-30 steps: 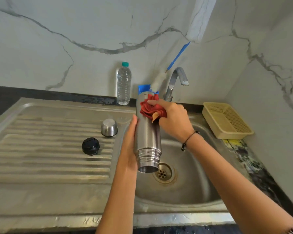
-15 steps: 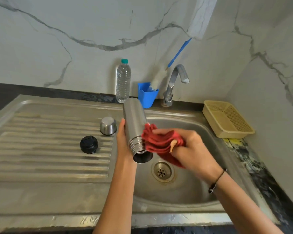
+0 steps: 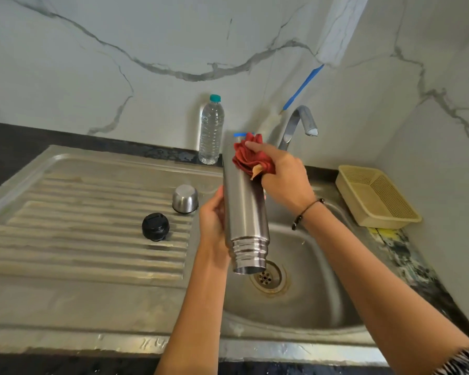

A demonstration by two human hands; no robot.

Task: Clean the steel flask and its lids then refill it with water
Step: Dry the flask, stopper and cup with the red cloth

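Note:
The steel flask (image 3: pixel 244 212) hangs upside down over the sink basin (image 3: pixel 309 293), its open mouth pointing at the drain (image 3: pixel 268 278). My left hand (image 3: pixel 213 217) grips its body from the left. My right hand (image 3: pixel 284 177) holds a crumpled red cloth (image 3: pixel 251 158) against the flask's upper end, near its base. On the ribbed drainboard (image 3: pixel 79 226) lie the steel cup lid (image 3: pixel 185 198) and the black inner lid (image 3: pixel 155 226), both apart from the flask.
A clear plastic water bottle (image 3: pixel 211 131) stands against the wall. The tap (image 3: pixel 298 125) curves over the basin, with a blue cup rim (image 3: pixel 238 135) and a blue-handled brush (image 3: pixel 302 87) behind the flask. A beige basket (image 3: pixel 374 198) sits at the right.
The flask has swung from a tilt to nearly upright and inverted. My right hand with the red cloth slid from the flask's mouth end up to its base end.

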